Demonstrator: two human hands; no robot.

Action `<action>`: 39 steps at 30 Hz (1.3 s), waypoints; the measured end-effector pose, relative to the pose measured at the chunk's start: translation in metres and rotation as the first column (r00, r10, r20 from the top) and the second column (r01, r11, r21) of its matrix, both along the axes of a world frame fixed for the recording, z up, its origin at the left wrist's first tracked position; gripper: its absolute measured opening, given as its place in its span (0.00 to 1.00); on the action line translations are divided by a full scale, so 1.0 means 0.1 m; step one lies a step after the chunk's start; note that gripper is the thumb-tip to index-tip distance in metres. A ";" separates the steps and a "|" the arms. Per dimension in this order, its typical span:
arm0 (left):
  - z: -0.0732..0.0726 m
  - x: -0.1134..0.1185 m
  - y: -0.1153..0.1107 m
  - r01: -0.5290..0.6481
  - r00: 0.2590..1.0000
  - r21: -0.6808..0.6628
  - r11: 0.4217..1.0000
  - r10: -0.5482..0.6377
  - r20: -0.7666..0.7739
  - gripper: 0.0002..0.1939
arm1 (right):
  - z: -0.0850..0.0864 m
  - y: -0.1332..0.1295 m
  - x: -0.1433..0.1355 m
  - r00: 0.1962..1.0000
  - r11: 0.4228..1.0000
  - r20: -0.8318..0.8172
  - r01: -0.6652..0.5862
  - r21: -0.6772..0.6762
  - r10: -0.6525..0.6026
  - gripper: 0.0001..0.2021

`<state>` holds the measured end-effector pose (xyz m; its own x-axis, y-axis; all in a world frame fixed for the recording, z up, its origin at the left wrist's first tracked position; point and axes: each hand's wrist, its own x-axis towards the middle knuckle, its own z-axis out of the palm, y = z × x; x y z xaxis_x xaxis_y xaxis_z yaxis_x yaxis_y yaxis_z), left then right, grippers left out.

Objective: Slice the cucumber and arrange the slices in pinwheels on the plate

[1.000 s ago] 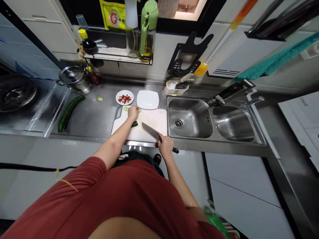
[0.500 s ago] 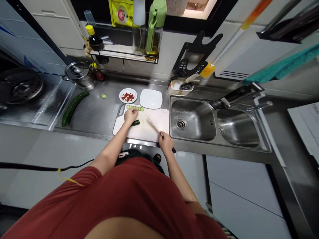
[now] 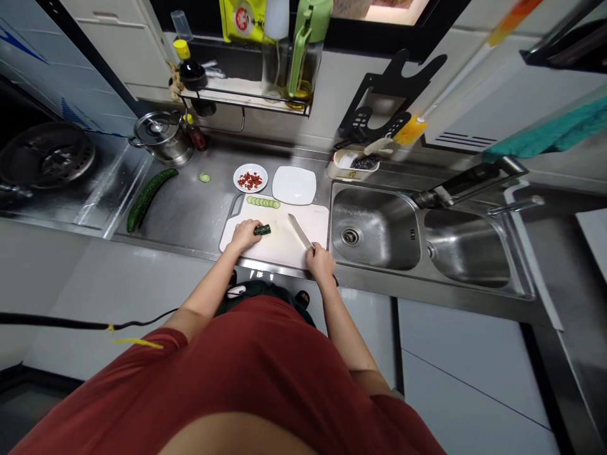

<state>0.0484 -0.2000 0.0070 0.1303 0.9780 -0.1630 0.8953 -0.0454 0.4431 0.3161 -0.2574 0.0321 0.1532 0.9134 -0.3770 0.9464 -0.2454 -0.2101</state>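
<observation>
Left hand (image 3: 245,236) curled around a cucumber piece (image 3: 263,230), right hand (image 3: 321,261) around a knife (image 3: 300,231)

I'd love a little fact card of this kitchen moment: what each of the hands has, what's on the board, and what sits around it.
Left hand: left hand on a cut cucumber piece
Right hand: right hand gripping a kitchen knife, blade over the board
Surface: white cutting board
Along the board's far edge: row of cucumber slices
Beyond the board: round white plate of chopped red pieces; squarish white plate
To the left: long cucumber, lone cucumber slice, lidded steel pot
To the right: double-bowl sink
</observation>
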 end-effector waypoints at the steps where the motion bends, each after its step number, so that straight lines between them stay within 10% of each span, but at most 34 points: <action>1: -0.01 -0.01 0.01 -0.005 1.000 0.005 1.000 0.005 0.023 0.18 | 0.00 0.00 0.00 1.000 1.000 0.001 -0.002 -0.006 0.002 0.20; 7: -0.06 -0.31 0.21 -0.281 0.916 -0.069 0.957 0.289 0.279 0.23 | 0.01 0.03 -0.01 1.000 0.999 0.005 -0.004 -0.035 0.004 0.20; 14: -0.06 -0.94 0.60 -0.692 0.710 -0.014 0.721 0.684 0.167 0.23 | 0.02 0.07 -0.03 1.000 0.998 0.017 -0.005 -0.055 0.006 0.20; 30: -0.13 -1.03 0.63 -0.663 0.748 -0.022 0.748 0.663 0.025 0.27 | -0.05 0.05 -0.04 0.997 0.998 0.050 -0.057 -0.032 0.059 0.15; 34: -0.03 -0.75 0.53 -0.655 0.741 0.232 0.719 0.671 0.015 0.26 | -0.04 0.05 -0.04 0.996 0.997 0.052 -0.067 -0.044 0.069 0.15; 39: -0.01 -0.16 0.50 -0.397 0.913 0.246 0.884 0.407 0.011 0.18 | -0.01 0.06 -0.06 0.996 0.994 0.047 -0.068 -0.086 0.072 0.16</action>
